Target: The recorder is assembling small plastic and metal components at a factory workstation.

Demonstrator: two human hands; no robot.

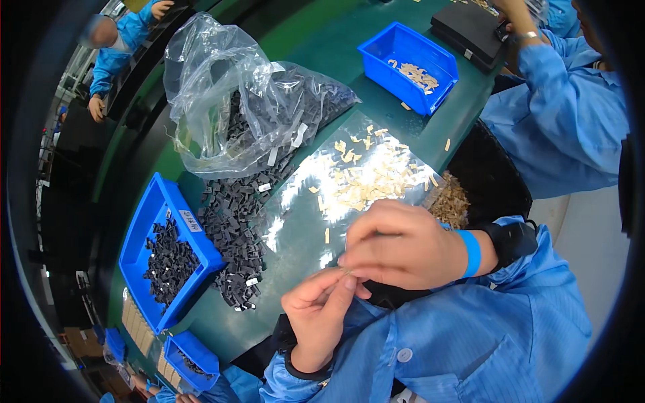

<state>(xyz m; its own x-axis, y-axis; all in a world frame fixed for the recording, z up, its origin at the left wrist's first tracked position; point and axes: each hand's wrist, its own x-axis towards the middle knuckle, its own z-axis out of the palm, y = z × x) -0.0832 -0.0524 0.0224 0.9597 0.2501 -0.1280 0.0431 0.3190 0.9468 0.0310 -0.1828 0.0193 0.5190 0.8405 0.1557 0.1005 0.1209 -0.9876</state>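
Note:
My left hand [318,314] and my right hand [411,250] meet fingertip to fingertip at the table's near edge. Both are closed in a pinch around something too small to make out. Just beyond my right hand, many small cream-coloured strips [366,185] lie scattered on a shiny transparent plastic sheet [285,213]. To the left of my hands spreads a heap of small black parts [232,252], with a few white pieces among them. More of these parts fill a large transparent plastic bag [218,74] behind the heap.
A blue bin [208,252] with black parts stands at the left; a smaller blue bin [205,381] sits nearer. At the back, another blue bin [376,57] holds cream pieces beside a black box [463,33]. A co-worker's blue sleeve [557,94] is at right; a person [124,37] stands far left.

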